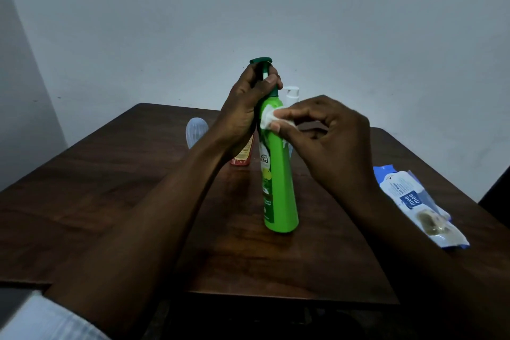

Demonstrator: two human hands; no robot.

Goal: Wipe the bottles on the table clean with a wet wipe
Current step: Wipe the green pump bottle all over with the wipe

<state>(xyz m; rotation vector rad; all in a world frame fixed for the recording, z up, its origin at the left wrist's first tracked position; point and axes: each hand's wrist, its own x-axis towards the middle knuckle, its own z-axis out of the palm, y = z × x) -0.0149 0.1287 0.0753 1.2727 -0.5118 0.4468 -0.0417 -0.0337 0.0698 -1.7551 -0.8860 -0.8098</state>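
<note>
Green bottle (278, 179) stands upright on the dark wooden table (110, 188), at the centre of the frame, tall and slim with a printed label and a darker green cap (260, 61). The left hand (248, 107) holds it steady, fingers curled round the neck just under the cap. The right hand (325, 130) pinches a small bunched white wet wipe (269, 117) between thumb and fingertips and presses it against the bottle's upper shoulder.

The task looks to be midway through this bottle: the wipe is high up, with the long lower body apparently still to do. Behind it, in the middle of the frame, stand a red bottle (242, 157), a clear bottle (196, 130) and a white-capped bottle (292, 94), none in hand; whether they are clean cannot be told. A blue pack of wipes (419, 204) lies at the right edge.
</note>
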